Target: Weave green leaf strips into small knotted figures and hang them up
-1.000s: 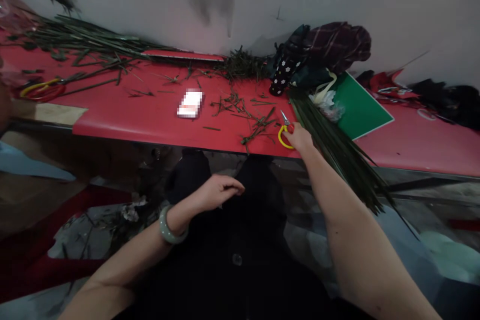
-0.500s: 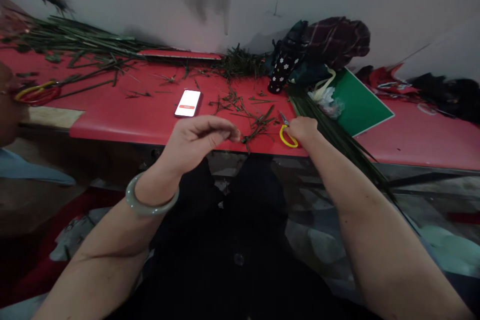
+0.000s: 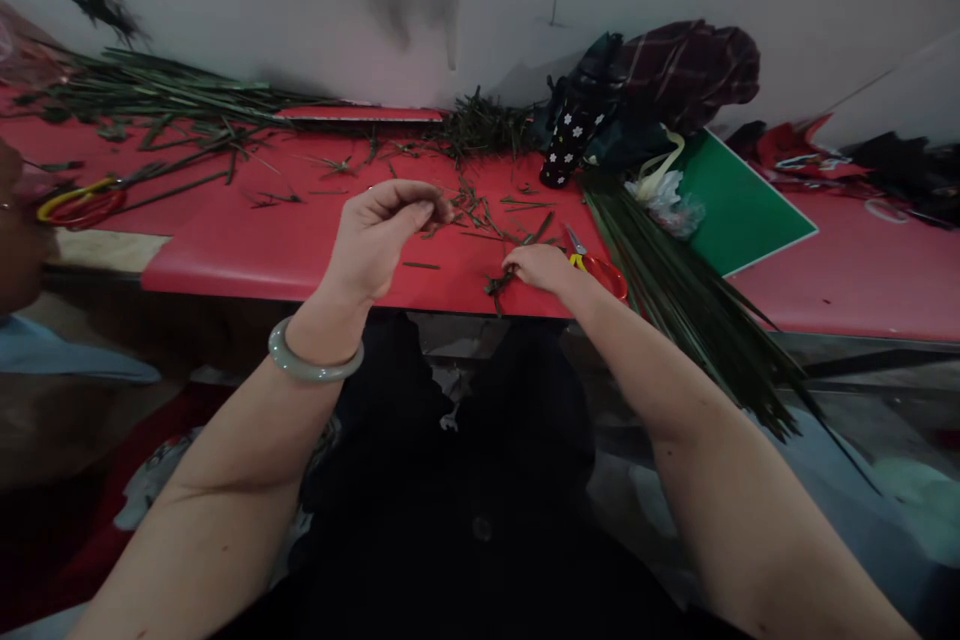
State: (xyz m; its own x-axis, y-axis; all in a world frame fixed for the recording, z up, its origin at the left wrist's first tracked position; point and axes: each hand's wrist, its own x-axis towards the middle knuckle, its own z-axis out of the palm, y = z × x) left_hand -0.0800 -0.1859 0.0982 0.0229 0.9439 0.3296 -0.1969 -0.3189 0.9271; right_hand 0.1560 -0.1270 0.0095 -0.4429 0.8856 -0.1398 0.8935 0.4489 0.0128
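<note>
My left hand (image 3: 390, 230) is raised over the red tabletop (image 3: 315, 250), its fingers curled and thumb against them. Whatever its fingertips may hold is too small to make out. My right hand (image 3: 538, 267) is low at the table's front edge, fingers bent and pinched onto a small bunch of dark green leaf strips (image 3: 496, 286). Just right of that hand, scissors (image 3: 604, 274) with red and yellow handles lie on the table, blades pointing away from me. Loose leaf scraps (image 3: 480, 210) are scattered beyond both hands.
Long green leaves (image 3: 675, 300) overhang the table edge at right, beside a green board (image 3: 750, 205). A black floral-patterned item (image 3: 570, 145) and plaid cloth (image 3: 690, 70) stand behind. More stalks (image 3: 165, 85) lie back left. Another person's hand (image 3: 19, 240) is near other scissors (image 3: 82, 202).
My right hand has let go of the scissors and moved left to the leaf strips. My left hand has risen and now covers the spot where the phone was seen.
</note>
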